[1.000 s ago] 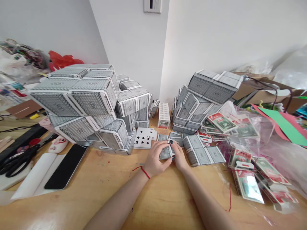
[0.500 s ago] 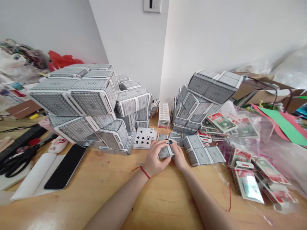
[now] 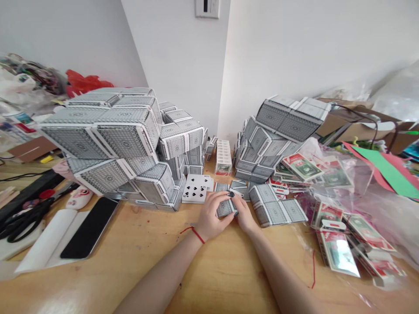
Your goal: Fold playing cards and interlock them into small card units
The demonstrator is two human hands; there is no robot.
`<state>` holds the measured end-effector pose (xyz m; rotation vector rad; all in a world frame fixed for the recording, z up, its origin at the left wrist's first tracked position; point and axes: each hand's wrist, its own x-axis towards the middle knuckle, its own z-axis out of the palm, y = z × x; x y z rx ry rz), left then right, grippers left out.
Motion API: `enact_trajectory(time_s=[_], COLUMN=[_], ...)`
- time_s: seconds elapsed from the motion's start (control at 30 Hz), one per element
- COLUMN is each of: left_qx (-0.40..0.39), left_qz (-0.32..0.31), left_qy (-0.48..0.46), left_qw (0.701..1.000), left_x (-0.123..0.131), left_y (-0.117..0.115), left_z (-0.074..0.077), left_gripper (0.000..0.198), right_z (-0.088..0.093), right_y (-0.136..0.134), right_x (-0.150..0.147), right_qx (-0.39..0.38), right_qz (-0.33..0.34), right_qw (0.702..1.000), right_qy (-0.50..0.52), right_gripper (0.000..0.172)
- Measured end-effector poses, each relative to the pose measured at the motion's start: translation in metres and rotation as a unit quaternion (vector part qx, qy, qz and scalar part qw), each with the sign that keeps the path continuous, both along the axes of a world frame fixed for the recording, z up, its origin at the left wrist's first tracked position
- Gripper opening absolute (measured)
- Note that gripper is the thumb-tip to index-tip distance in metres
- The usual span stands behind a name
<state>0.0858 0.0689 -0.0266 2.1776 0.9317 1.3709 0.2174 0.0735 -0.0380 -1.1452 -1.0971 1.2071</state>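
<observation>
Between my two hands on the table is a small box folded from playing cards (image 3: 225, 208), its grey patterned backs outward. My left hand (image 3: 211, 213) wraps round its left side and far edge. On its right side, my right hand (image 3: 242, 212) grips it, with the fingertips of both hands meeting near the top corner. A stack of playing cards (image 3: 195, 190) lies face up just left of my left hand, a six of spades on top. Joined card boxes (image 3: 275, 206) stand close by on the right. My palms hide part of the held box.
Tall stacks of card boxes rise at left (image 3: 111, 135) and right (image 3: 281, 126). Red-and-green card packs (image 3: 338, 250) and plastic wrap lie at right. A black phone (image 3: 90, 227) and scissors (image 3: 28, 218) are at left. A clear-sided case (image 3: 223, 158) stands at the back.
The fingertips of my right hand have shifted slightly at the top edge of the card box. Otherwise both hands and the things around them stay in place.
</observation>
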Motion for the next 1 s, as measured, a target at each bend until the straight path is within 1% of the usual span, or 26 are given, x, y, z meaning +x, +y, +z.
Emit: enact_trajectory(time_s=[0.07, 0.13, 0.17, 0.23, 0.27, 0.37, 0.47, 0.67, 0.77, 0.87, 1.0], left_qx=[-0.001, -0.004, -0.004, -0.002, 0.001, 0.011, 0.015, 0.005, 0.004, 0.006, 0.006], left_qz=[0.0, 0.001, 0.003, 0.008, 0.01, 0.011, 0.013, 0.02, 0.016, 0.013, 0.011], left_qy=[-0.002, -0.007, -0.009, -0.013, -0.014, -0.006, 0.008, 0.026, 0.029, 0.023, 0.013], left_qw=[1.0, 1.0, 1.0, 1.0, 1.0, 1.0, 1.0, 0.999, 0.999, 1.0, 1.0], left_x=[0.0004, 0.0007, 0.0008, 0.0007, 0.0006, 0.0003, 0.0002, -0.0003, -0.0005, -0.0001, 0.0001], left_y=[-0.0002, -0.0003, -0.0003, -0.0002, 0.0, 0.0002, -0.0001, -0.0013, -0.0014, -0.0016, -0.0015], left_z=[-0.0001, -0.0008, -0.0013, -0.0022, -0.0025, -0.003, -0.0025, 0.0012, 0.0027, 0.0029, 0.0017], left_gripper=[0.038, 0.038, 0.038, 0.038, 0.038, 0.038, 0.038, 0.037, 0.037, 0.037, 0.037], right_z=[0.0011, 0.001, 0.0005, -0.0014, -0.0023, -0.0033, -0.0016, -0.0023, -0.0056, -0.0075, -0.0042], right_y=[-0.0015, -0.0032, -0.004, -0.0053, -0.0057, -0.0064, -0.007, -0.0064, -0.0054, -0.0052, -0.0057], right_x=[-0.0012, -0.0031, -0.0041, -0.005, -0.0048, -0.0021, 0.001, 0.0024, 0.0024, 0.0019, -0.0009], right_qx=[-0.013, -0.042, -0.065, -0.103, -0.135, -0.189, -0.201, -0.198, -0.176, -0.151, -0.131], right_qz=[0.009, 0.032, 0.05, 0.081, 0.106, 0.166, 0.189, 0.18, 0.168, 0.152, 0.141], right_qw=[0.999, 0.994, 0.987, 0.976, 0.963, 0.926, 0.912, 0.922, 0.931, 0.943, 0.951], right_qy=[0.035, 0.097, 0.135, 0.175, 0.208, 0.281, 0.305, 0.28, 0.273, 0.253, 0.241], right_gripper=[0.027, 0.025, 0.026, 0.031, 0.032, 0.033, 0.033, 0.035, 0.034, 0.039, 0.041])
